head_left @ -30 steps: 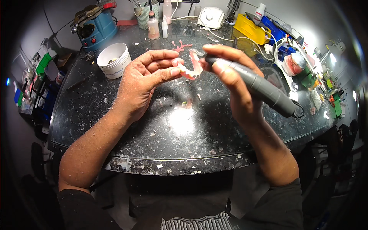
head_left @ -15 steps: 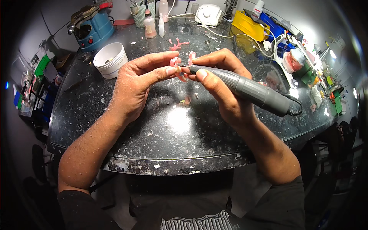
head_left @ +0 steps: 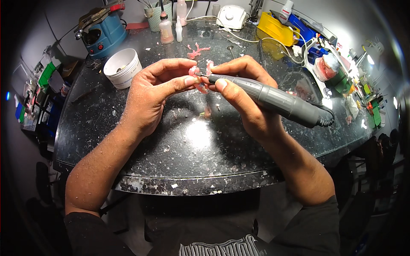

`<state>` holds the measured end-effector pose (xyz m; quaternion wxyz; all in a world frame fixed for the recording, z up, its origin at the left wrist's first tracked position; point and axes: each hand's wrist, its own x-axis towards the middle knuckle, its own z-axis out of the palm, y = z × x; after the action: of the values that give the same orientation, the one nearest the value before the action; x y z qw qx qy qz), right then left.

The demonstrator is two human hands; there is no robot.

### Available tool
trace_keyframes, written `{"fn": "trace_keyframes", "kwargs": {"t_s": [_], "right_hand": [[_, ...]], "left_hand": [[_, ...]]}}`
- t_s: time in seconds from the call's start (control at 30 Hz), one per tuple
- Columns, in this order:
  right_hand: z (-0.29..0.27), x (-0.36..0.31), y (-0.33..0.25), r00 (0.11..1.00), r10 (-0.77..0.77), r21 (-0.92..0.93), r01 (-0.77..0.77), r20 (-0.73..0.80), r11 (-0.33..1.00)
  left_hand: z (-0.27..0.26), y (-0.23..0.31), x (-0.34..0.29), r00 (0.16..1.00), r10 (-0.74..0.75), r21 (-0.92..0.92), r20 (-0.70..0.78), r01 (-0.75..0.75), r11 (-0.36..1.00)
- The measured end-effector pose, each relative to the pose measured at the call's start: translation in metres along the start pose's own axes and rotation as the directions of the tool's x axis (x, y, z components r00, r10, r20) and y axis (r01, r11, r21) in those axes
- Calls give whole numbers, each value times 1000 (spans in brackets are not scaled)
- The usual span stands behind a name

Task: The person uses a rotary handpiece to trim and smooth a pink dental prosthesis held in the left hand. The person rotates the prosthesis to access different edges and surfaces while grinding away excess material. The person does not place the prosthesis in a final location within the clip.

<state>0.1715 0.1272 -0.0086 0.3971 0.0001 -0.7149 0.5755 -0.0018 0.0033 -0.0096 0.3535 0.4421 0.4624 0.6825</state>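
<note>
My left hand (head_left: 150, 87) is closed on a small pink denture (head_left: 201, 88), pinched between thumb and fingertips above the table. My right hand (head_left: 258, 117) grips a dark grey rotary handpiece (head_left: 277, 99), thumb below and index finger along the top. Its thin bur meets or nearly meets the denture; whether they touch is too small to tell. The denture's right side stands up beside my right fingertips. Fine pale dust coats my left forearm. Just beyond my hands, a branching pink scrap (head_left: 197, 52) lies on the table.
Pale chips dot the dark table (head_left: 149, 158). A white tub (head_left: 124, 74) stands left, before a blue machine (head_left: 102, 38). Dropper bottles (head_left: 166, 30) and a white control box (head_left: 231, 18) line the back. Right are a yellow bin (head_left: 275, 30) and a pink-and-white model (head_left: 326, 67).
The handpiece and my right hand have shifted slightly left, with the bur closer over the denture. The denture has tilted a little; both grips are unchanged.
</note>
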Motion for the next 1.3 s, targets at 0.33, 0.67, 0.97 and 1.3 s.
{"fn": "trace_keyframes", "kwargs": {"t_s": [0.33,0.67,0.97,1.3], "right_hand": [[1,-1,0,1000,-26,-21,26,6,999],[3,0,-3,997,-77,-57,76,-12,995],[0,1,4,979,-205,-274,202,21,940],[2,2,3,952,-303,-365,297,41,882]], "left_hand": [[-1,0,0,1000,-3,4,6,3,1000],[-1,-5,1,1000,19,-3,-17,-19,1000],[7,0,-3,998,61,13,-20,-61,998],[10,-1,-4,997,69,-11,-44,-69,998]]}}
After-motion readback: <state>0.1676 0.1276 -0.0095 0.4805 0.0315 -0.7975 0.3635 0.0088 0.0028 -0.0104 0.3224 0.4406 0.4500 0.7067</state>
